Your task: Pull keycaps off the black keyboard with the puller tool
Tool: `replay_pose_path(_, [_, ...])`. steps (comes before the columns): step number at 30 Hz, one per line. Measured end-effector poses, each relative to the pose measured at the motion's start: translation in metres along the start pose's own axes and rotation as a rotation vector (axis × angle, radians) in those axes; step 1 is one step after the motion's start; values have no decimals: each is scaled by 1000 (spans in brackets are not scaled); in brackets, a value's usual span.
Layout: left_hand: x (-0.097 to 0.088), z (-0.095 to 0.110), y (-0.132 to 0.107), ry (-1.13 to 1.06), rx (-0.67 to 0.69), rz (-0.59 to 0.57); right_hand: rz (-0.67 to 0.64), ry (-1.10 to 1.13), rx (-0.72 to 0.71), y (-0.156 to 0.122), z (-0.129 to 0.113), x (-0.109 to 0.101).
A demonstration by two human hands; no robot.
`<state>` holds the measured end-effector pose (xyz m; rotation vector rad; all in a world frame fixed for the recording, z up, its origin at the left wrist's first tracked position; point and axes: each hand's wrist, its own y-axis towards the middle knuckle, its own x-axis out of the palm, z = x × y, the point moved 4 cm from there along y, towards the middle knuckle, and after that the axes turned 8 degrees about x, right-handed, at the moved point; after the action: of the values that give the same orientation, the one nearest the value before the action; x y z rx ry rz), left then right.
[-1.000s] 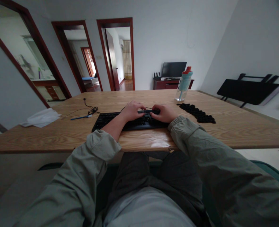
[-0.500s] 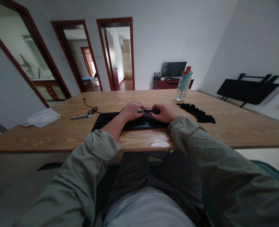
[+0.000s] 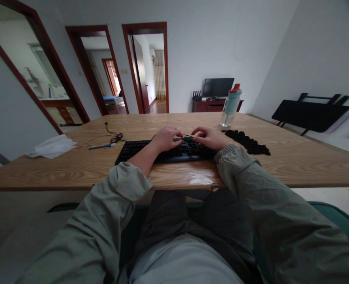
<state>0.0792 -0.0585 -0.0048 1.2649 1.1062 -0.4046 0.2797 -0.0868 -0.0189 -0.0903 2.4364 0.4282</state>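
A black keyboard (image 3: 189,154) lies near the table's front edge, partly covered by my hands. My left hand (image 3: 167,139) rests over its middle, closed around a thin greyish piece (image 3: 179,139) whose kind I cannot make out. Just right of it, my right hand (image 3: 208,138) hovers above the keyboard's right part. Its thumb and forefinger are bent toward each other with a small gap, and I see nothing between them. Several loose black keycaps (image 3: 247,142) lie in rows to the right of the keyboard.
On the wooden table (image 3: 295,165) a clear bottle (image 3: 230,105) with a red lid stands behind the keycaps. To the left lie a blue stick-like brush (image 3: 100,146), a coiled black cable (image 3: 117,138) and a crumpled white cloth (image 3: 52,146). A folded black table (image 3: 310,114) leans at the right wall.
My right hand has shifted slightly right and up off the keys, its thumb and forefinger now apart. My left hand stays in nearly the same place with the thin piece.
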Motion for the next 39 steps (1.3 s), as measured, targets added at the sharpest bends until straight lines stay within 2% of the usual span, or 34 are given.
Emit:
replay_pose_path(3, [0,1,1,-23,-5,42,-1,164,52,0,2,-11])
replay_pose_path(7, [3,-2,1,-61,-69,77,72,335,31,-4,-5,-16])
replay_pose_path(13, [9,1,4,-49,-138,23,204,214,-20,-6,-27,-1])
replay_pose_path(18, [7,9,7,-100,-154,25,313,79,-40,4,-26,8])
replay_pose_path(21, [8,7,6,-202,-143,-1,293,80,-21,9,-17,9])
replay_pose_path(24, [10,-3,1,-304,-175,-21,277,81,25,9,-10,5])
replay_pose_path(29, [13,-19,-6,-313,-203,-9,292,70,109,4,-9,-1])
replay_pose_path(35, [20,-18,-5,-314,-188,-106,274,-15,47,0,-18,1])
replay_pose_path(39, [20,-16,-4,-299,-169,-125,270,-17,70,0,-17,0])
